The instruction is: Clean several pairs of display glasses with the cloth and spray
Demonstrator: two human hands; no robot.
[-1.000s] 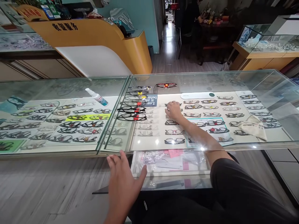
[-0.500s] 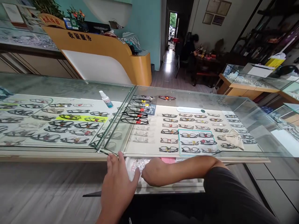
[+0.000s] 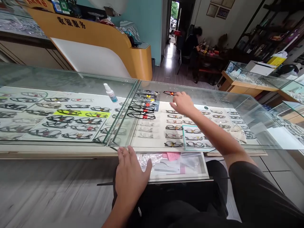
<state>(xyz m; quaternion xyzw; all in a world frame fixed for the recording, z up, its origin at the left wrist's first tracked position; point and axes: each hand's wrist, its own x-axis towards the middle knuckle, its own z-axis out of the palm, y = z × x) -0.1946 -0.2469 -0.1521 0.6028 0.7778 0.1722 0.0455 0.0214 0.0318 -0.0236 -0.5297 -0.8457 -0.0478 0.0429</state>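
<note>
Daylight glares through the doorway (image 3: 174, 17) beyond the case (image 3: 161, 136), shining off the floor (image 3: 169, 60) there; shelves (image 3: 263, 36) behind the case's right end are dim. Before the case, the floor looks smeared, stretched sideways.

The right hand (image 3: 183, 103) partly hides 1 red-tagged frame (image 3: 170, 93).

Head-worn view, facing forward and down, above glass counter (image 3: 152, 142)

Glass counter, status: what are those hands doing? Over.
Left hand open at near edge of glass counter. Right hand beside black-and-red eyeglasses, contact unclear. Forearm partly hides teal-bordered card.
</note>
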